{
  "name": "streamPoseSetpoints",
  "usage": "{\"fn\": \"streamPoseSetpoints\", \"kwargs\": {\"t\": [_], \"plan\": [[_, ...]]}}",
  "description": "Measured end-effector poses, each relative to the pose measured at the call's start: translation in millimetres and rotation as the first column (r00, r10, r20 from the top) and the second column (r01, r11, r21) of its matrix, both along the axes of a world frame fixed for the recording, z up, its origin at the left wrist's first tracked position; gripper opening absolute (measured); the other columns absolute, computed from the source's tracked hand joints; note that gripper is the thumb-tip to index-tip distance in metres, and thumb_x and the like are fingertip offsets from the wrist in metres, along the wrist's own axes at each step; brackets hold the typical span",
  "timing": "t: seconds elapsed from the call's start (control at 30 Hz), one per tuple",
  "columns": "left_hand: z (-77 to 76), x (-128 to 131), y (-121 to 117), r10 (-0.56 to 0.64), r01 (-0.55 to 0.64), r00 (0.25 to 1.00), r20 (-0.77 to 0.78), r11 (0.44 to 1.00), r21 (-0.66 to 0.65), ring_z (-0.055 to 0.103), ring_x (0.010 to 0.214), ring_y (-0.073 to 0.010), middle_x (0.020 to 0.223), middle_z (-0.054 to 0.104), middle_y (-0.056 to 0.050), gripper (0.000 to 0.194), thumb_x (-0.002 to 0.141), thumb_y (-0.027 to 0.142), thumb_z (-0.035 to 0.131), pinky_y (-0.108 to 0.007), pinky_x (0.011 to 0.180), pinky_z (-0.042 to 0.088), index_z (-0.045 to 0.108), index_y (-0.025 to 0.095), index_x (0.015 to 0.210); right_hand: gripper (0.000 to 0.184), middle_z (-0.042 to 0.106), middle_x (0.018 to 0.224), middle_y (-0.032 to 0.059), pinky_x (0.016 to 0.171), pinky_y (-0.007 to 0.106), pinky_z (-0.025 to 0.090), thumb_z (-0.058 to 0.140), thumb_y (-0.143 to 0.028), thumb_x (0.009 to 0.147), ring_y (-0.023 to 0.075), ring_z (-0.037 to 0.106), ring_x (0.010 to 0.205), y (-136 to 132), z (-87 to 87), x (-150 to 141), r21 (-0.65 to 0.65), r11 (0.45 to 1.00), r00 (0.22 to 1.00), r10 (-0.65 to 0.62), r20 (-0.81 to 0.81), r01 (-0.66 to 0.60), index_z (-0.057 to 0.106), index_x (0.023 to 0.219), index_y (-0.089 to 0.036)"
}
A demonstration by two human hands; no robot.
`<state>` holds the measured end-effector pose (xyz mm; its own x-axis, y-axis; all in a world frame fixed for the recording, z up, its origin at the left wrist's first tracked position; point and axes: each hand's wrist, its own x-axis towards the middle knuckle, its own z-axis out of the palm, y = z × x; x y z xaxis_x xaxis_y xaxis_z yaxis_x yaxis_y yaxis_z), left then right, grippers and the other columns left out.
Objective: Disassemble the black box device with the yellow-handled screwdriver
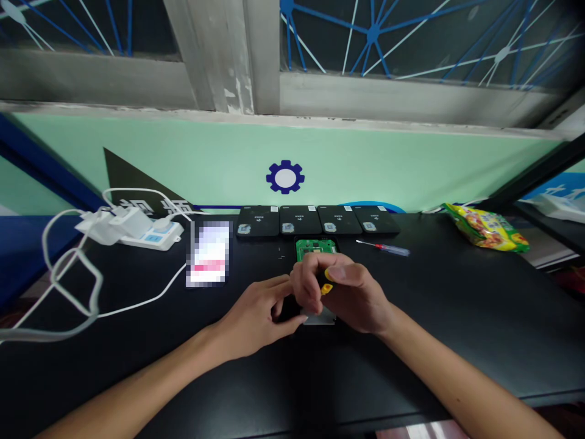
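An opened black electronic device lies under my hands, showing a green circuit board at its far end and a silvery plate at its near end. My left hand grips the device's left side, thumb at the near end and fingers farther up. Above the device, my right hand is closed around a yellow-and-black screwdriver. Only bits of its handle show between thumb and fingers; the tip is hidden behind the hand. Several tiny screws lie left of the board.
Several closed black devices stand in a row along the wall. A clear-handled screwdriver lies to the right, near a yellow snack bag. Leftward are a lit phone, a white power strip and looping white cables.
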<state>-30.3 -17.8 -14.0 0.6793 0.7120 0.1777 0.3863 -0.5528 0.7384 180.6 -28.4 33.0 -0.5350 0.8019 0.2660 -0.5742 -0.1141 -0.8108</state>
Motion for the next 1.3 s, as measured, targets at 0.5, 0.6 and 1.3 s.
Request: {"fn": "streamPoseSetpoints", "kwargs": {"t": [0.5,0.6,1.3], "plan": [[-0.1,1,0,-0.017,0.016,1.0,0.026,0.999,0.03,0.05,0.06,-0.0085,0.09,0.064,0.004,0.017,0.095,0.025,0.079,-0.023,0.057,0.042,0.074,0.025,0.111,0.028,0.064,0.087,-0.001,0.063,0.027,0.045,0.088,-0.024,0.09,0.0126,0.056,0.066,0,-6.5,1,0.001,0.995,0.995,-0.103,0.005,0.103,0.06,0.092,-0.022],[0.5,0,0,-0.013,0.013,1.0,0.019,1.0,0.011,0.046,0.057,-0.0071,0.092,0.065,0.004,0.025,0.095,0.025,0.08,-0.022,0.054,0.04,0.074,0.026,0.12,0.023,0.052,0.074,-0.0046,0.061,0.027,0.036,0.077,-0.035,0.099,0.0113,0.039,0.059,0,-3.1,0,-0.044,0.995,0.996,-0.085,-0.035,0.084,0.061,0.093,-0.021],[-2.0,1,0,-0.032,0.029,0.998,0.05,0.998,0.06,0.046,0.056,-0.005,0.091,0.063,0.005,0.02,0.094,0.022,0.081,-0.019,0.054,0.039,0.071,0.023,0.112,0.018,0.06,0.086,0.0013,0.068,0.03,0.039,0.076,-0.031,0.1,0.0125,0.051,0.065,0,-5.0,-1,-0.081,0.996,0.996,-0.053,-0.07,0.047,0.065,0.094,-0.018]]}}
